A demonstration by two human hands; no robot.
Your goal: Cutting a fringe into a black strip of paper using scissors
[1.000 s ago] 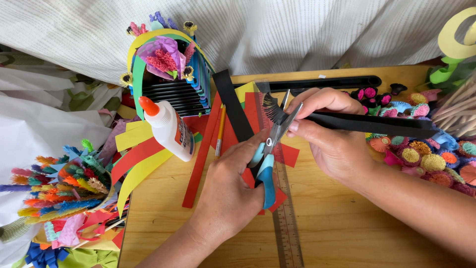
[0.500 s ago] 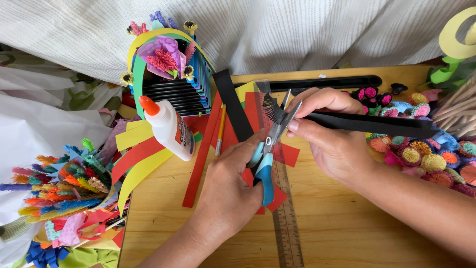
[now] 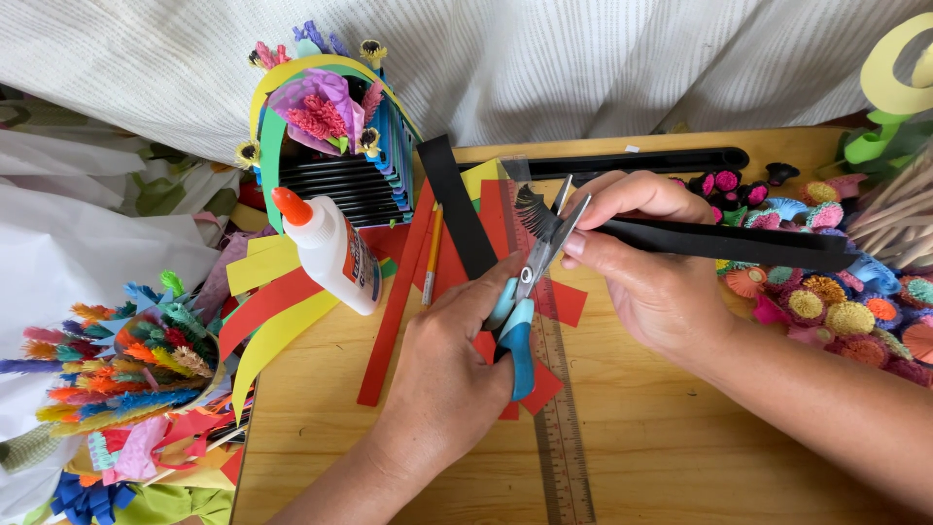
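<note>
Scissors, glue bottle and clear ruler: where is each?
scissors [image 3: 530, 282], head view, on the pivot between blades and blue handles.
glue bottle [image 3: 335, 258], head view, on its white body.
clear ruler [image 3: 564, 437], head view, on its lower half.

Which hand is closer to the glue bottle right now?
Left. The left hand, holding the scissors, sits just right of the glue bottle with a small gap. The right hand, gripping the black paper strip, lies farther right, beyond the scissors.

Bare board [image 3: 680, 437] near; glue bottle [image 3: 332, 251], paper flowers [image 3: 826, 301] flank hands.
</note>
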